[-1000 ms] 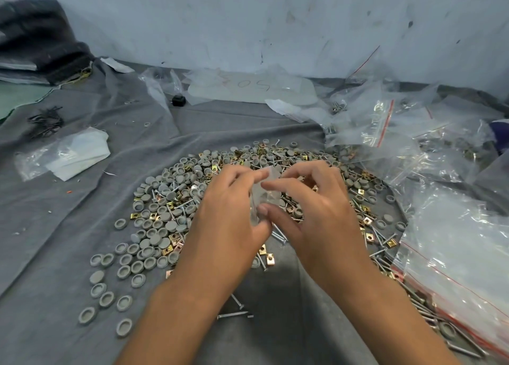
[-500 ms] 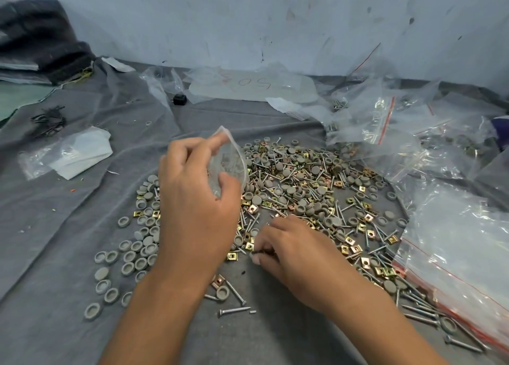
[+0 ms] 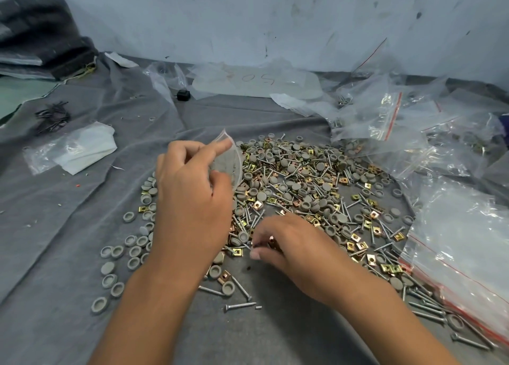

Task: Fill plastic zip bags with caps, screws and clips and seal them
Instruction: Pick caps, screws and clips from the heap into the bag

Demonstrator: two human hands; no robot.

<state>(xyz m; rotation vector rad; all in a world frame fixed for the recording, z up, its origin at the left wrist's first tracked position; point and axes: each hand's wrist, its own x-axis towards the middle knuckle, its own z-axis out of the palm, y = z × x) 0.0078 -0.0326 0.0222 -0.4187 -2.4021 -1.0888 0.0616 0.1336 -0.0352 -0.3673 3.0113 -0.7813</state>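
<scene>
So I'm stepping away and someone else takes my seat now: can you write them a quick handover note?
Left hand: holds a small clear zip bag open above the pile, pinched by its rim.
Right hand: picking at the pile's near edge; what it pinches is unclear.
Parts: caps, screws and clips mixed in one pile on the grey cloth.
Filled bags lie far right.
Left: fill this bag, seal it.

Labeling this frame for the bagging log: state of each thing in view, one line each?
small zip bag: held up in the left hand, mouth open
left hand: grips the small zip bag
right hand: fingers curled down at the pile's edge, picking at small parts
pile of caps, screws and clips: loose on the grey cloth
zip bags with red strips: heaped at right; sealed or not, unclear
</scene>
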